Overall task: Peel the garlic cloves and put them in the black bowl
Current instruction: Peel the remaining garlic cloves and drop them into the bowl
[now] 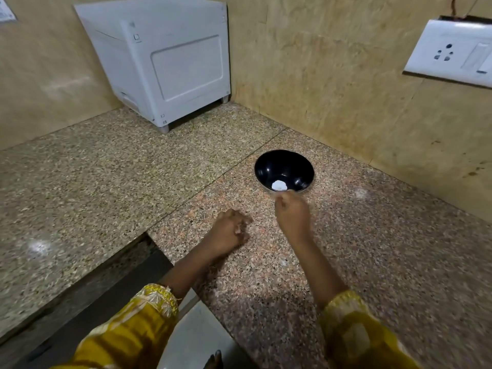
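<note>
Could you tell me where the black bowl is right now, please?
In the head view, the black bowl sits on the granite counter, right of centre, just beyond the right hand.

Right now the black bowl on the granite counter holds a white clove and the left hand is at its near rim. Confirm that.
Wrong hand. The head view shows the right hand at the near rim of the black bowl, which holds a white clove; the left hand is back from it.

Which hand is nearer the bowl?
The right hand, up at the bowl's near rim; the left hand sits curled on the counter, farther back.
</note>
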